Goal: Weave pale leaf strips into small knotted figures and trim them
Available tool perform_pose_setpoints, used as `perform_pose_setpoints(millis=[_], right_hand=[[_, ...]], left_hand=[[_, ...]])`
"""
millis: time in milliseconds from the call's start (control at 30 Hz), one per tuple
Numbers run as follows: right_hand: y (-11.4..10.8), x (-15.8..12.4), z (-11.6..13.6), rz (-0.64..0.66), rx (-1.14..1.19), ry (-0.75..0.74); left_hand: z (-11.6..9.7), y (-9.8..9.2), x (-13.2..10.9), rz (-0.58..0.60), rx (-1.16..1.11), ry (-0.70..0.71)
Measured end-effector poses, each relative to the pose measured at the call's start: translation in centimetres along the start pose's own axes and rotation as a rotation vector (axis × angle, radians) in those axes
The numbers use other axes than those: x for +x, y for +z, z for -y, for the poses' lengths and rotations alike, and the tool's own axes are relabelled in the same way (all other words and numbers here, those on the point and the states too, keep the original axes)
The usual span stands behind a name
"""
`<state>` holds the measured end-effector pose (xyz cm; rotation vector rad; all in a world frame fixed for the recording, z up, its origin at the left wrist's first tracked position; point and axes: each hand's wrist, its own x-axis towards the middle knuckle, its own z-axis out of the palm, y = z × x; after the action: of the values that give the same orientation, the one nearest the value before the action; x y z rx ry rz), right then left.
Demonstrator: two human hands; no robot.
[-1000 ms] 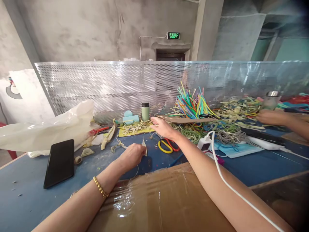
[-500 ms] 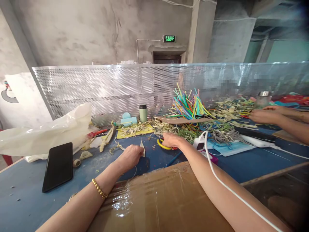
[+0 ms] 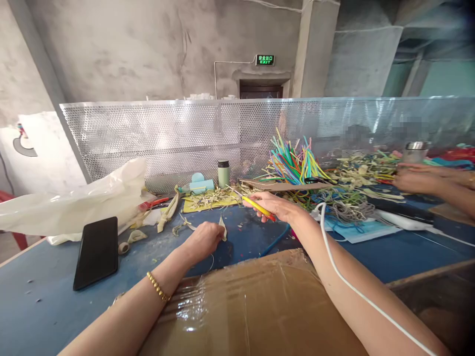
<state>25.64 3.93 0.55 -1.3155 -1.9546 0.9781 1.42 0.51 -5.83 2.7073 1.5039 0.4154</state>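
- Scissors [image 3: 256, 205] status? Count too
- One pair, yellow and red handles. Right hand [image 3: 276, 207] has its fingers wrapped tight round the handles. Pair is lifted clear of the blue table [image 3: 44, 306], blades aimed left toward the yellow sheet [image 3: 208, 200]
- Left hand [image 3: 203, 240]?
- Low over the table, fingertips pinching one pale scrap [image 3: 222, 229] that sticks up beside it. One gold bracelet [image 3: 158, 288] on that wrist. Scrap and scissors are near each other, not touching
- Rest of bench?
- One black phone [image 3: 96, 252] flat at left, one plastic bag [image 3: 74, 202] behind it. One green flask [image 3: 223, 173] against the perforated screen [image 3: 148, 133]. One taped cardboard box [image 3: 252, 306] under both forearms, one white cable [image 3: 352, 289] draped over the right forearm. One heap of coloured strips [image 3: 293, 160] past the scissors
- Anyone else?
- Co-worker's hands [image 3: 415, 180], two of them, far right in the strip pile. One steel cup [image 3: 415, 151] just behind them
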Motion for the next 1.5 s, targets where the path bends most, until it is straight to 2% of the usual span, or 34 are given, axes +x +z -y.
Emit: perform_pose_setpoints(millis=[67,133,233,300,367,467,633,800,867,933,1000,1067,1167,1233,1400,1500], right_hand=[[-0.1,0.0,-0.6,0.009,-0.085,0.103],[-0.3,-0.1,-1.2,-0.006,-0.339,0.174],[-0.4,-1.0,-1.4,-0.105,-0.791,0.145],[-0.1,-2.0,-0.9,-0.183,-0.931,0.125],[0.5,-3.0,-0.2,-0.204,-0.986,0.119],[1.1,-3.6,0.5,-0.125,-0.974,0.105],[1.4,-4.3,0.5,-0.129,-0.952,0.088],[2.1,-7.9,1.8,-0.131,-1.108,0.091],[2.3,-9.1,2.4,-0.18,-1.078,0.09],[2.3,-9.4,2.7,-0.171,-0.901,0.053],[2.1,-8.9,2.7,-0.055,-0.602,0.053],[1.8,-7.9,2.5,0.094,-0.296,0.119],[1.7,-6.3,2.5,0.235,-0.025,0.198],[1.7,-5.6,2.8,0.286,-0.01,0.195],[1.3,-4.9,3.4,0.43,-0.23,0.156],[0.6,-4.9,3.1,0.478,-0.234,0.16]], left_hand=[[0.3,-0.1,0.0,0.001,-0.019,0.011],[0.6,-0.2,0.1,0.01,-0.046,0.026],[0.8,-0.4,0.1,0.027,-0.075,0.036],[0.8,-0.5,0.0,0.032,-0.066,0.036],[0.8,-0.7,-0.1,0.034,-0.038,0.04],[1.2,-0.9,-0.3,0.037,-0.008,0.049],[2.0,-1.5,-0.4,0.069,-0.031,0.07],[1.9,-1.6,-0.5,0.062,0.01,0.073],[1.7,-1.6,-0.5,0.05,-0.003,0.08],[1.6,-1.6,-0.6,0.05,-0.009,0.075],[1.6,-1.6,-0.6,0.062,-0.011,0.064],[1.5,-1.7,-0.6,0.071,-0.025,0.064],[1.5,-1.8,-0.7,0.06,-0.061,0.079],[1.4,-1.7,-0.7,0.055,-0.072,0.083],[1.7,-1.7,-0.7,0.056,-0.096,0.053],[1.9,-1.8,-0.6,0.055,-0.114,0.038]])
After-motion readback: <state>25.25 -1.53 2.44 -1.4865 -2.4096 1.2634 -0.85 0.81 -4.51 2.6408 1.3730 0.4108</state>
